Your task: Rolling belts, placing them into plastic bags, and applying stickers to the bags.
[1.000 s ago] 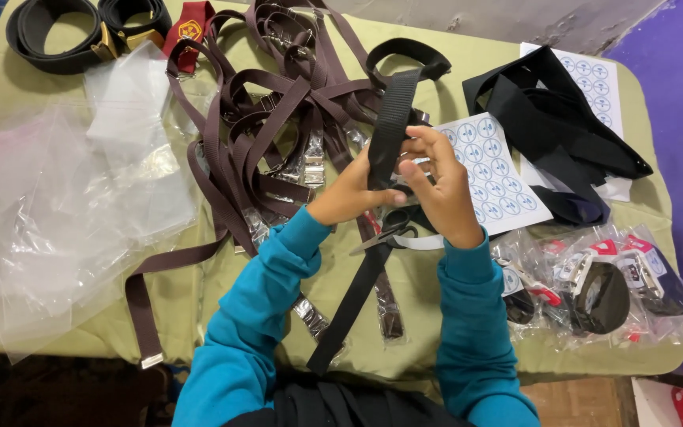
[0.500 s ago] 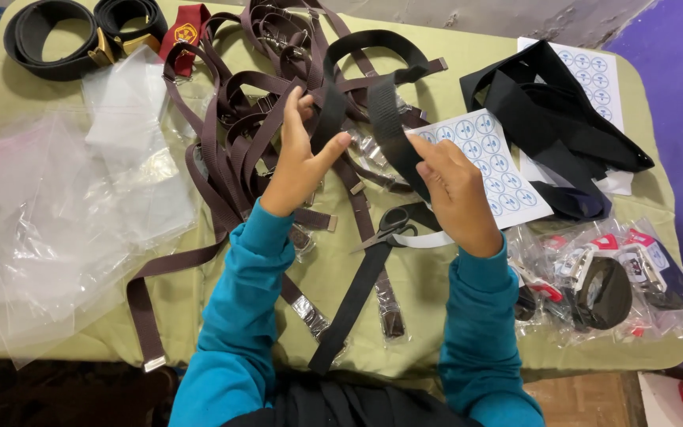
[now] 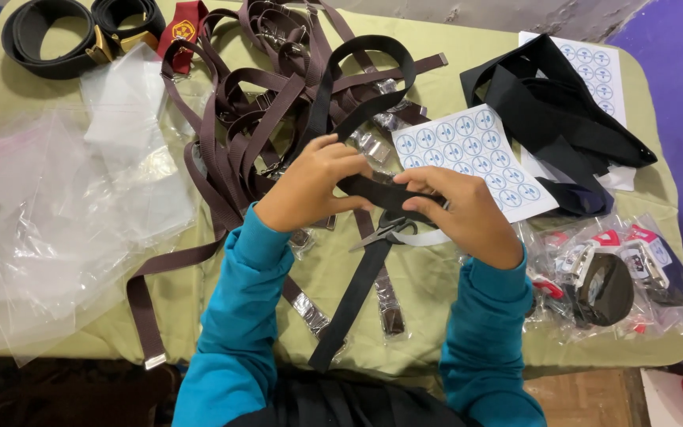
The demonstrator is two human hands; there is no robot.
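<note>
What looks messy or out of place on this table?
The brown straps lie in a tangled heap, several overlapping. Small scissors sit open beneath the black strap that the left hand and right hand hold. Nothing looks spilled or damaged.

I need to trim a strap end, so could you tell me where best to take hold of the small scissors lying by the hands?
Take the scissors by the dark finger loops at their right end, coming from the right, just under the right hand. The blades point down-left, and the black strap lies close beside them, so the handle end looks like the safer grip.
</note>
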